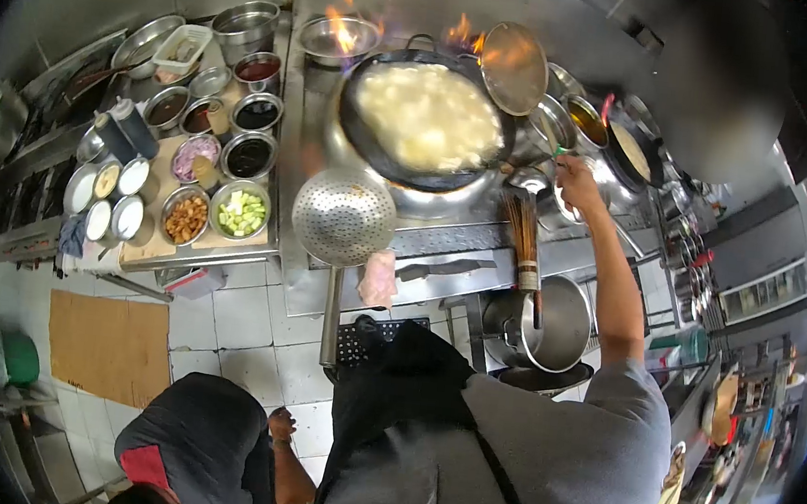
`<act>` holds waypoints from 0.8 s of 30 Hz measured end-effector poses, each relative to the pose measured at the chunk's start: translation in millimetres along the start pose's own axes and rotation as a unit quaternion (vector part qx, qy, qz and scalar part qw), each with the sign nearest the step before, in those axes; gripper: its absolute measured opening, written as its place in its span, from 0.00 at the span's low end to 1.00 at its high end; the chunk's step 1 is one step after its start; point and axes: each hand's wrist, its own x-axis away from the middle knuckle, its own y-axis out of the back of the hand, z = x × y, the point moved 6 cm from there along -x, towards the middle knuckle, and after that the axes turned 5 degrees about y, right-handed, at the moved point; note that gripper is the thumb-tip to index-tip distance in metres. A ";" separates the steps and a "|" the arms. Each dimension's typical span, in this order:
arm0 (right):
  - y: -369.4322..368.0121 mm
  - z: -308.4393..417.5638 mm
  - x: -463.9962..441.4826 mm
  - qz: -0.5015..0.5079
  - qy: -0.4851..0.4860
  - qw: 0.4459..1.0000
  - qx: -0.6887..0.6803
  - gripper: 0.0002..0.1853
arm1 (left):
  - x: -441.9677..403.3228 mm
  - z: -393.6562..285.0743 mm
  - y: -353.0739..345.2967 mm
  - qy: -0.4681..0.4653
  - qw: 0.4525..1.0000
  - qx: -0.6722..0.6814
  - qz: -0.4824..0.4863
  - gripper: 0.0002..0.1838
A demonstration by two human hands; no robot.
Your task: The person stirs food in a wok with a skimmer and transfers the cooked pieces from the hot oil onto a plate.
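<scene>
My right hand point(577, 183) is closed round the green-ended handle of a round mesh strainer point(513, 68). The strainer is raised beside the right rim of a large black wok point(347, 115), in which pale, bubbling food point(426, 118) cooks. Low at the left, my left hand point(281, 423) hangs by my side, near a co-worker in dark clothes point(201, 441); its fingers are too small to make out. A perforated ladle point(344, 217) rests in front of the wok, its handle towards me. Beside it lies a pink cloth point(378, 280).
Flames point(342, 32) rise behind the wok. Bowls of sauces and chopped food point(240, 210) stand at the left. A bamboo brush point(521, 239) leans over a deep metal pot point(567, 316) at the right. Another pan point(632, 153) stands further right.
</scene>
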 end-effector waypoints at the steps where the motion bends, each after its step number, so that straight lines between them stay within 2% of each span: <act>1: -1.3 -18.8 -9.8 -0.002 0.024 0.999 0.033 0.19 | 0.9 -11.7 1.6 -0.021 0.998 0.050 0.042 0.12; 2: -5.4 -27.3 -12.9 -0.025 0.008 0.998 0.056 0.15 | 4.1 -20.1 5.8 -0.041 0.991 0.101 0.083 0.11; 3: -14.4 -38.5 -15.0 0.012 -0.030 0.999 -0.031 0.11 | 11.6 -28.9 8.1 0.005 0.996 0.083 0.024 0.10; 4: -23.2 -45.6 -15.4 0.051 -0.067 0.989 -0.118 0.08 | 18.7 -35.2 8.4 -0.003 0.997 0.075 -0.004 0.10; 6: -24.3 -39.5 -0.7 0.091 -0.106 0.980 -0.143 0.06 | 32.8 -38.8 15.5 -0.019 0.995 0.063 -0.068 0.09; 7: -27.8 -35.6 5.2 0.113 -0.122 0.974 -0.154 0.05 | 41.5 -36.3 16.6 -0.004 0.987 0.139 -0.079 0.07; 12: -47.3 -51.4 6.0 0.200 -0.192 0.906 -0.319 0.05 | 67.3 14.9 1.8 -0.011 0.989 0.059 -0.132 0.08; 14: -57.5 -52.2 5.4 0.220 -0.214 0.874 -0.376 0.06 | 93.6 37.2 -22.0 0.088 0.988 0.046 -0.119 0.10; 16: -60.7 -61.9 0.9 0.282 -0.209 0.845 -0.403 0.07 | 105.3 67.5 -40.9 0.085 0.982 0.170 0.012 0.09; 17: -61.1 -62.9 0.1 0.302 -0.215 0.831 -0.414 0.08 | 95.0 97.1 -51.3 0.090 0.986 0.078 -0.113 0.08; 20: -74.8 -80.1 -17.4 0.330 -0.216 0.795 -0.462 0.10 | 114.5 116.7 -88.3 0.105 0.971 0.205 -0.062 0.08; 21: -83.3 -82.2 -24.5 0.334 -0.222 0.778 -0.484 0.11 | 117.4 122.8 -98.2 0.148 0.972 0.154 -0.102 0.09; 22: -93.6 -83.5 -29.7 0.340 -0.228 0.758 -0.508 0.11 | 118.6 121.5 -111.6 0.131 0.974 0.172 -0.068 0.09; 24: -92.3 -75.8 -26.6 0.352 -0.215 0.762 -0.500 0.11 | 126.2 112.2 -129.7 0.094 0.974 0.204 -0.004 0.10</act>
